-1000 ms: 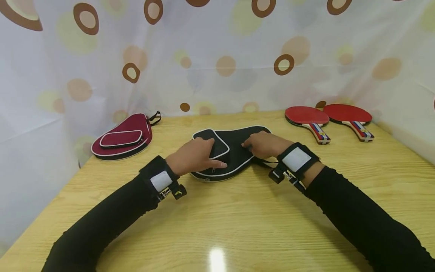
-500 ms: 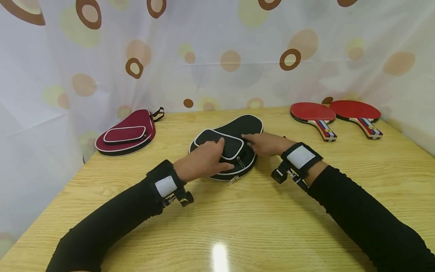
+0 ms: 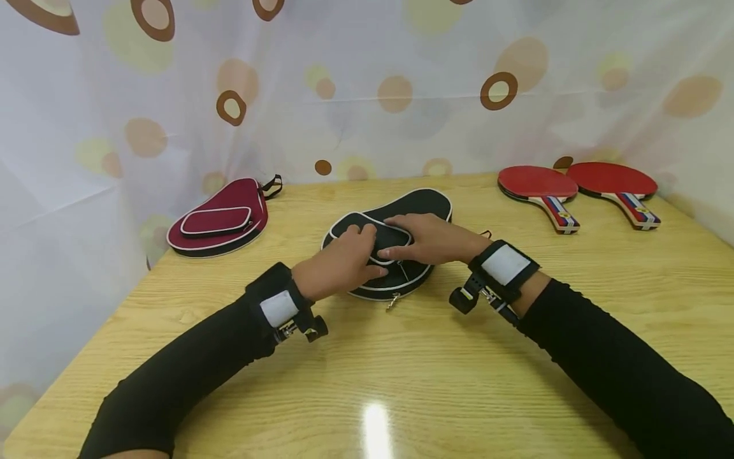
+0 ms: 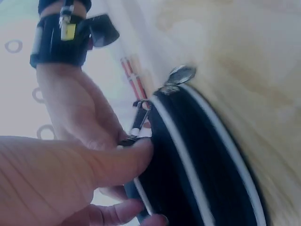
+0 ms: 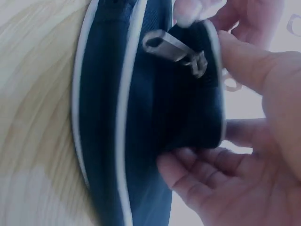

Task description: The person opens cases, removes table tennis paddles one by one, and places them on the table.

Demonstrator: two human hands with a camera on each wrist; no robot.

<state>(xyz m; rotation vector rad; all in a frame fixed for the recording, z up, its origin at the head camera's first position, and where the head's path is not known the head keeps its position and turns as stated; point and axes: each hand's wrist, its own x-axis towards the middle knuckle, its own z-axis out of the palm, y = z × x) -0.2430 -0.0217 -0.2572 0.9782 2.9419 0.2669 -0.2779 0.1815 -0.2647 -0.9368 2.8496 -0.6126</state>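
Fingers (image 5: 186, 181): left hand (image 3: 339, 262), right hand (image 3: 427, 241) pinching pocket (image 5: 195, 113) of black case (image 3: 421, 201) | likely light, soft, yielding | steady by piped rim (image 5: 121, 127)

A paddle-shaped black case (image 3: 417, 206) with white piping lies on the wooden table (image 3: 298, 389), front pocket (image 3: 390, 237) facing up, narrower end pointing away and rightward.

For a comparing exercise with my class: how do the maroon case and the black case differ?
Colour: the maroon case is deep red, while the black case is mostly black.
Place: the maroon case lies further left in the head view; the black case is nearer the middle.
Contact: the left hand and right hand touch the black case, but not the maroon case.
Shared: both are edged in white.
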